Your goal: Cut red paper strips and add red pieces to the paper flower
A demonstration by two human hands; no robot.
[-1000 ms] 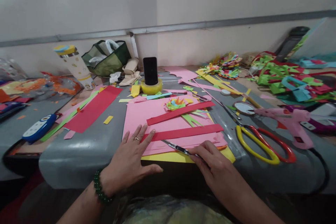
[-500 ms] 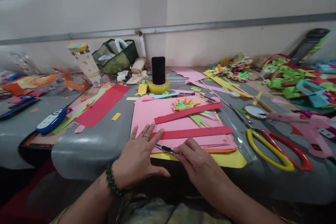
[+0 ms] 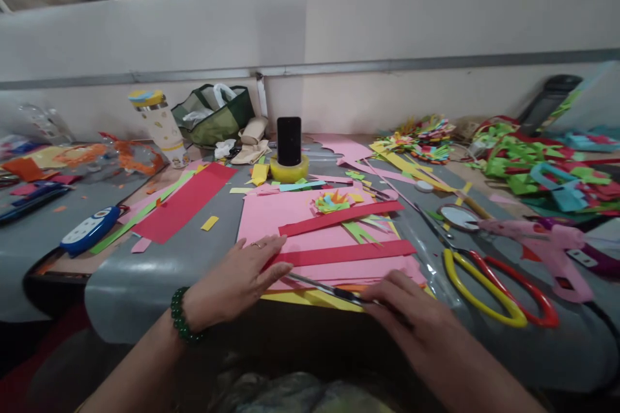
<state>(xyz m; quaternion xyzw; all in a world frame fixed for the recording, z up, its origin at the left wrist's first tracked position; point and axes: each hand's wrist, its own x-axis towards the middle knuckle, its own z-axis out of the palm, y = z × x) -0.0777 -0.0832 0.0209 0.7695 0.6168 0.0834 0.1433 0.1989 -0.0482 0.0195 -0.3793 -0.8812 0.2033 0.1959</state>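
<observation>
My left hand point(image 3: 242, 277) lies on the left part of the pink paper point(image 3: 256, 213), over the end of the lower red strip point(image 3: 343, 253). Its fingers are stretched out and hold nothing. In my right hand point(image 3: 402, 303), at the paper's near edge, is a slim cutter knife point(image 3: 334, 290). The knife's thin tip points left, close to my left thumb. A second red strip point(image 3: 339, 216) slants across the sheet, below a multicoloured paper flower point(image 3: 334, 201). Yellow paper point(image 3: 314, 299) shows from under the pink.
Large scissors point(image 3: 484, 290) with yellow and red handles and a pink glue gun point(image 3: 542, 239) lie at right. A phone point(image 3: 289, 142) stands in a yellow tape roll point(image 3: 289, 171). On the left are a red paper piece point(image 3: 188, 203), a blue-and-white power strip point(image 3: 90, 230) and a tumbler point(image 3: 159, 126).
My right hand has drawn back to the right with the knife, baring more of its length. My left hand has shifted slightly left, its fingers closer together. The view has tilted up.
</observation>
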